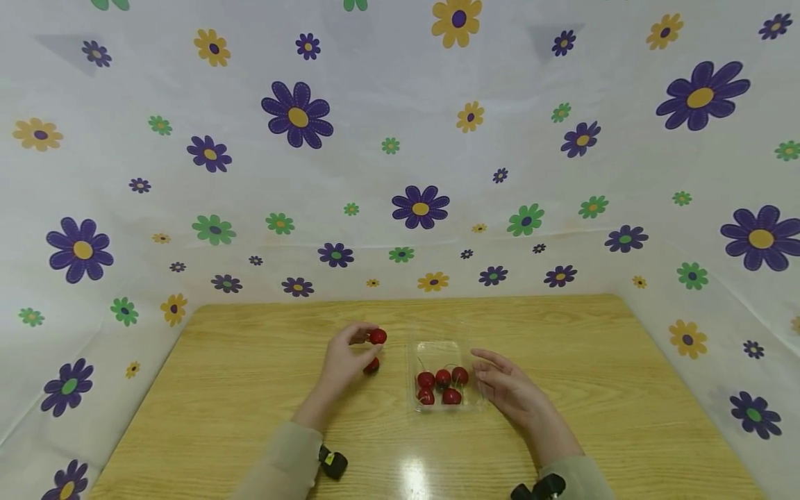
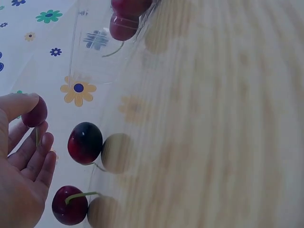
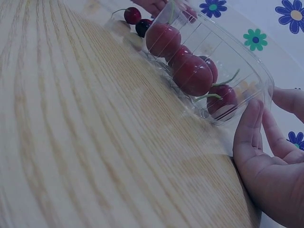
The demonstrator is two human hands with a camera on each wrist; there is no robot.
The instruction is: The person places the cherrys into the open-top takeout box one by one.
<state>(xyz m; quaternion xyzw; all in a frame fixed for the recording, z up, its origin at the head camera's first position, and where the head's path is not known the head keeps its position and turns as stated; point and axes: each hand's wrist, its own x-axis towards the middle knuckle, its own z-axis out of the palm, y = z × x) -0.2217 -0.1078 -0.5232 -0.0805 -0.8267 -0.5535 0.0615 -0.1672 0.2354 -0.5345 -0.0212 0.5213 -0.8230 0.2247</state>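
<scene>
My left hand pinches a dark red cherry between thumb and fingertips, above the table; its stem hangs down in the left wrist view. Under that hand a loose cherry lies on the wood. The left wrist view shows two loose ones, a dark cherry and a stemmed cherry. To the right stands a clear plastic box with several cherries in its near part. My right hand is at the box's right side, its fingertips against the wall and nothing gripped.
All of this is on a light wooden table. A white cloth printed with flowers hangs behind it and at both sides. Each wrist wears a black camera strap.
</scene>
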